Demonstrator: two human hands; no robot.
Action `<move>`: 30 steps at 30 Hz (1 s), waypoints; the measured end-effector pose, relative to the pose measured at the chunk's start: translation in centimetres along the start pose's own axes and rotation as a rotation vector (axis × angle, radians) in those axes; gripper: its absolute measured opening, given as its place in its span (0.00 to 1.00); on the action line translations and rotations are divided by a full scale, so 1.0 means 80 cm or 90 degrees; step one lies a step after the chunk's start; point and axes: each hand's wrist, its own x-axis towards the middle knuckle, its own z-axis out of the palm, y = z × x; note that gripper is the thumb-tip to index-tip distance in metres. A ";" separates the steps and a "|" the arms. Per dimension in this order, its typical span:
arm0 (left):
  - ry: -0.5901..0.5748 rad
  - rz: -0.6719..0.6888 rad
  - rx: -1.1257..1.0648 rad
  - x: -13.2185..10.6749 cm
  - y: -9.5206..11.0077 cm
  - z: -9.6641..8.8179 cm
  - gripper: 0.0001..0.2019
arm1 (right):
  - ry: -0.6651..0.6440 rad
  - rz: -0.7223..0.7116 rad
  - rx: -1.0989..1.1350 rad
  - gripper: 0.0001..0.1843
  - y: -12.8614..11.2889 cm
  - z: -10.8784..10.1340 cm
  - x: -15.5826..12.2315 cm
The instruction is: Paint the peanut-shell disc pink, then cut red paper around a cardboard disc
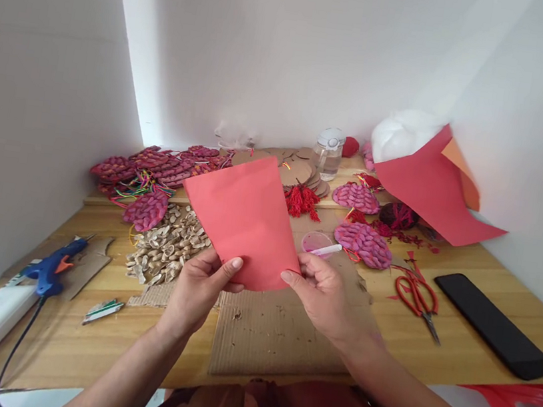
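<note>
Two hands pinch red paper sheet (245, 217) by near edge: left hand (199, 288), right hand (322, 295), each grip grasping paper above cardboard (273, 338); scissors (417, 298) right, possibly shells (166, 249) left.

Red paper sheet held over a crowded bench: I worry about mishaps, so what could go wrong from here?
1. The red paper sheet, pinched at its lower edge by the left hand and right hand, may crease or sag.
2. It hides part of the shell pile; lowering it could scatter shells.
3. The small pink cup beside it might tip.
</note>
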 end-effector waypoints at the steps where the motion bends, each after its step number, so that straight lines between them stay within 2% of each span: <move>1: 0.016 0.005 0.003 0.001 0.001 0.001 0.17 | 0.008 -0.009 -0.009 0.08 -0.002 -0.001 -0.001; 5: 0.054 0.032 0.021 0.005 0.000 0.003 0.16 | 0.027 -0.044 -0.050 0.08 -0.010 -0.003 -0.004; 9: 0.037 0.057 0.053 0.004 -0.002 0.003 0.14 | 0.029 -0.074 -0.101 0.12 -0.010 0.001 -0.003; 13: 0.038 0.085 0.079 -0.002 -0.005 0.006 0.15 | 0.099 -0.137 -0.192 0.19 0.000 0.007 0.002; 18: 0.044 0.089 0.089 -0.005 -0.007 0.005 0.15 | 0.126 -0.198 -0.267 0.17 0.009 0.004 0.003; 23: 0.020 0.088 0.126 -0.005 -0.004 0.004 0.16 | 0.058 -0.182 -0.306 0.16 -0.027 -0.003 0.001; 26: -0.016 0.089 0.159 -0.007 -0.002 0.006 0.16 | 0.070 -0.181 -0.340 0.19 -0.047 -0.002 0.001; 30: -0.017 0.095 0.171 -0.011 0.001 0.009 0.17 | 0.142 -0.215 -0.357 0.19 -0.030 0.001 0.004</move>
